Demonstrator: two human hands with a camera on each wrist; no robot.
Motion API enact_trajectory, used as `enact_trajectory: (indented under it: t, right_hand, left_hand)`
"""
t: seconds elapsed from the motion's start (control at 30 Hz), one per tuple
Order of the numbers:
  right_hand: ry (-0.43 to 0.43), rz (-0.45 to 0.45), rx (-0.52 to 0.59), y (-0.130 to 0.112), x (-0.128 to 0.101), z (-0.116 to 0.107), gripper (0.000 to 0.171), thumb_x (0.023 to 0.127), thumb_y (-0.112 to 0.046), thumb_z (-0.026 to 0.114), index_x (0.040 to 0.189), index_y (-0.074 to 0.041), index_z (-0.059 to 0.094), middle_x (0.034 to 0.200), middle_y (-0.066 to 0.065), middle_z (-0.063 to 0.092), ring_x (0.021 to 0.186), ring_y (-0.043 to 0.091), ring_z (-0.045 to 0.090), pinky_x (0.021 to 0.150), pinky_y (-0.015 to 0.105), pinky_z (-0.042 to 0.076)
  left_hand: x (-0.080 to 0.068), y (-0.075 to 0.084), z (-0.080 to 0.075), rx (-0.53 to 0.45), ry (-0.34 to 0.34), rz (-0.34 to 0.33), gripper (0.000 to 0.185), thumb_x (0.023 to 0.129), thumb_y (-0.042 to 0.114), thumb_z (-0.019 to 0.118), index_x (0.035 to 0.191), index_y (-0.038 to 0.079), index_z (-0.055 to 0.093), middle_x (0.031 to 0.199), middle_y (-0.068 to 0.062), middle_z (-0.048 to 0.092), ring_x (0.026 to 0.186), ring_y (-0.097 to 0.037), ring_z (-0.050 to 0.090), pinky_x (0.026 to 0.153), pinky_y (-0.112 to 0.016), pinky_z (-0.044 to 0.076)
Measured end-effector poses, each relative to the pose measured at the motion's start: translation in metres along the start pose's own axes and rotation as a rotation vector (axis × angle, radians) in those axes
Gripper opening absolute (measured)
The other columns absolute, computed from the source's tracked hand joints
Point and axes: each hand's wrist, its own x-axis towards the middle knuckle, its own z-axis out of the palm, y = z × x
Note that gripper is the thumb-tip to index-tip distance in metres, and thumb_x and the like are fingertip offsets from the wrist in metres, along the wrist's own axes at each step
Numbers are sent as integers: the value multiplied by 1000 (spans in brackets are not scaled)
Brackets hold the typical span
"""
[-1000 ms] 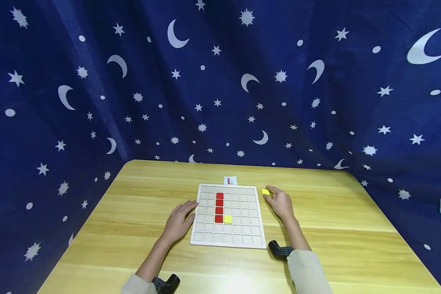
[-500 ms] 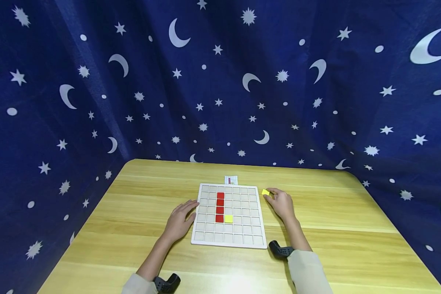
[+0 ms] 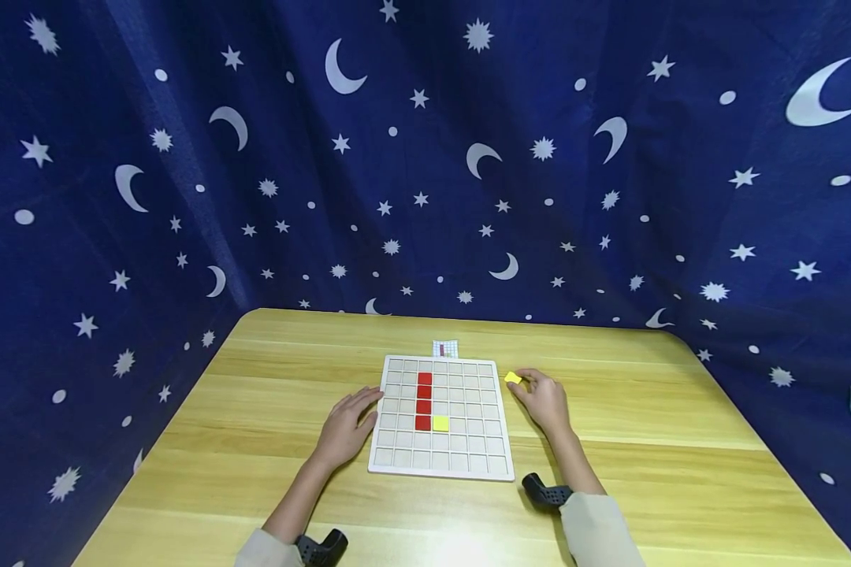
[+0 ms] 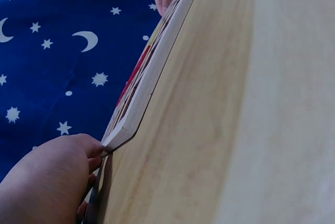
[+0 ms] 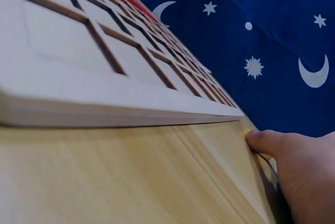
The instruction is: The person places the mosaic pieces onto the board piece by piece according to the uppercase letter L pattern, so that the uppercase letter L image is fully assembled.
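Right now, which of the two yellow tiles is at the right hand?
The loose yellow tile off the grid board's right edge, at the right hand's fingertips; the other yellow tile sits in the board beside the red column.

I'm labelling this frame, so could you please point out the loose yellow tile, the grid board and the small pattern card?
loose yellow tile (image 3: 514,378), head view, on its top face beside the right hand's fingertips.
grid board (image 3: 440,468), head view, on its white near rim.
small pattern card (image 3: 445,348), head view, on its middle, behind the board.
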Motion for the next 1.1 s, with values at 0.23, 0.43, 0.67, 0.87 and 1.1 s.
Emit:
enact_trajectory:
  t: [0.23, 0.43, 0.67, 0.87, 1.1]
  right_hand:
    - [15, 5, 4, 2, -7, -4, 35, 78, -29, 74, 101, -4, 68, 44, -6, 31, 41, 10, 25, 39, 25, 23]
    - [30, 34, 44, 4, -8, -5, 36, 78, -29, 74, 103, -4, 68, 44, -7, 30, 39, 8, 24, 37, 23, 22]
    - [69, 24, 175, 5, -12, -8, 35, 78, -28, 75, 104, -6, 67, 43, -7, 28, 38, 6, 21, 35, 20, 19]
    - [80, -30, 301, 2, -15, -7, 33, 77, -30, 75, 103, -10, 68, 44, -7, 26, 37, 3, 18, 33, 20, 18]
    - [62, -121, 351, -15, -20, -4, 29, 77, -20, 76, 103, -10, 68, 45, -8, 25, 38, 1, 18, 33, 21, 20]
  left_hand:
    - [0, 0, 1, 8, 4, 8, 34, 92, 15, 57, 125, 9, 57, 130, -9, 53, 125, -29, 43, 107, -47, 25]
    - [0, 3, 0, 0, -4, -1, 35, 92, 15, 56, 126, 8, 57, 130, -9, 53, 126, -28, 42, 108, -46, 24]
    - [0, 1, -1, 7, -3, 5, 35, 92, 15, 56, 126, 9, 57, 130, -9, 53, 125, -28, 42, 108, -46, 25]
    - [-1, 0, 0, 2, -3, 3, 35, 92, 16, 56, 126, 9, 57, 131, -8, 53, 125, -28, 42, 108, -46, 25]
    - [1, 1, -1, 3, 2, 3, 35, 92, 15, 56, 126, 8, 57, 130, -9, 53, 125, -29, 42, 107, -46, 25]
